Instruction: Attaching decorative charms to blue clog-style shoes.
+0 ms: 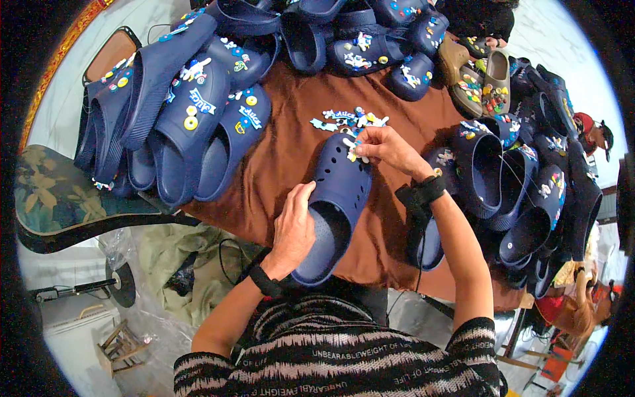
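Head view: small charm (pixel 352 153) being pinched at the toe of a blue clog (pixel 344 177)

At the far left of the frame, a patterned seat (pixel 73 198) is jutting toward the table, with a wooden stool (pixel 120 347) standing below it at lower left. Blue clogs decked with charms are crowding the upper left as a left pile (pixel 192 119). Left of centre, the left hand (pixel 291 228) is curling part-closed against the clog's left side, holding it; the fingers underneath are not showing. The clog is lying mid-frame over brown cloth (pixel 291 119), its heel pointing toward the lower edge. Just beyond its toe, loose charms (pixel 354 118) are lying together. Right of these, the right hand (pixel 387 149) is closing thumb and fingertips on the small white charm, touching the toe. More clogs are filling the top as a far pile (pixel 360 56). Tan clogs (pixel 496 83) are sitting at upper right, above a right pile (pixel 486 169) of blue ones. Another person (pixel 574 311) is showing at lower right.
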Available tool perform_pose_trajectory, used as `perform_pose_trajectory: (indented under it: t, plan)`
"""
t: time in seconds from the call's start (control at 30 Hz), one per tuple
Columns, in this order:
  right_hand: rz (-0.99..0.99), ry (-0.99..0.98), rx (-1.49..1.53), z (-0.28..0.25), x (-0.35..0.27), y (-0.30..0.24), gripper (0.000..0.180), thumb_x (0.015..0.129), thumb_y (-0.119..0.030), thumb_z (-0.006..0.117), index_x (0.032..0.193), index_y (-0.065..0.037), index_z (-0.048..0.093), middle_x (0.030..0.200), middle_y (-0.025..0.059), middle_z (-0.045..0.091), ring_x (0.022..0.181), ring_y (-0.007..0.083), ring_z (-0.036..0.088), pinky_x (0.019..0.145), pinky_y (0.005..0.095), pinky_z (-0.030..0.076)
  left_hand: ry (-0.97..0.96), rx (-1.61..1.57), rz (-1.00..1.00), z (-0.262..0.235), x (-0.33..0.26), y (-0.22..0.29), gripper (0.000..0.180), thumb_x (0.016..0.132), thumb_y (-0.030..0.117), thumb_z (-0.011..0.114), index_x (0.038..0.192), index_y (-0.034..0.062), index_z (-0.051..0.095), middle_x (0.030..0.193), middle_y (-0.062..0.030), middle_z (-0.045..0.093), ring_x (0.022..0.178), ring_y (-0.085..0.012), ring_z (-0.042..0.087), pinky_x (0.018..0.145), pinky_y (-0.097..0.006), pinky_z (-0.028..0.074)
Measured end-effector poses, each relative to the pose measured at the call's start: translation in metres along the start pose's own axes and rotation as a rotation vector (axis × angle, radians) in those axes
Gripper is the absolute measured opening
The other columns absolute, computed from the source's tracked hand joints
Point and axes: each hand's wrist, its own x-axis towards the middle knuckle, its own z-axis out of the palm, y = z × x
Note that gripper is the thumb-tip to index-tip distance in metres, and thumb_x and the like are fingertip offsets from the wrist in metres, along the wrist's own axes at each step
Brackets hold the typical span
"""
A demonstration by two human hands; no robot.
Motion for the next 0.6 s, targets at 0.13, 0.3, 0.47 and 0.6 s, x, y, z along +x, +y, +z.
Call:
perform_pose_trajectory:
  t: [0.13, 0.3, 0.47, 0.6]
  plan:
    - [-0.058, 0.067, -0.124, 0.0, 0.004, 0.009, 0.021, 0.089, -0.018, 0.075, 0.09, 0.0, 0.065, 0.077, 0.0026, 0.065, 0.071, 0.0124, 0.06, 0.064, 0.0293, 0.049, -0.009, -0.001, 0.004, 0.002, 0.001, -0.001, 0.055, 0.086, -0.009, 0.045, 0.14, 0.0006, 0.042, 0.136, -0.0278, 0.049, 0.127, -0.0456, 0.049, 0.107, -0.048, 0.041]
    - [0.132, 0.021, -0.23, -0.003, 0.007, -0.008, 0.025, 0.087, -0.022, 0.077, 0.091, -0.001, 0.065, 0.076, 0.0047, 0.065, 0.071, 0.0142, 0.061, 0.063, 0.0309, 0.049, -0.01, 0.01, -0.007, 0.001, 0.0, 0.001, 0.055, 0.086, -0.009, 0.045, 0.141, 0.0007, 0.041, 0.136, -0.0281, 0.049, 0.127, -0.0461, 0.049, 0.107, -0.048, 0.041]
    - [0.288, -0.059, -0.355, -0.007, 0.017, -0.021, 0.035, 0.085, -0.03, 0.08, 0.097, -0.001, 0.064, 0.081, 0.0092, 0.067, 0.075, 0.02, 0.064, 0.066, 0.0353, 0.05, -0.007, 0.014, 0.015, 0.002, 0.0, -0.002, 0.055, 0.087, -0.008, 0.045, 0.141, 0.0006, 0.041, 0.136, -0.0287, 0.048, 0.127, -0.0468, 0.048, 0.107, -0.049, 0.041]
    - [0.237, -0.036, -0.53, -0.005, 0.024, -0.016, 0.044, 0.085, -0.032, 0.078, 0.106, 0.001, 0.058, 0.087, 0.0106, 0.065, 0.076, 0.0194, 0.064, 0.063, 0.0345, 0.051, -0.015, 0.026, 0.025, 0.002, 0.0, -0.003, 0.055, 0.088, -0.008, 0.045, 0.142, 0.0007, 0.04, 0.137, -0.0291, 0.047, 0.128, -0.0468, 0.047, 0.107, -0.049, 0.041]
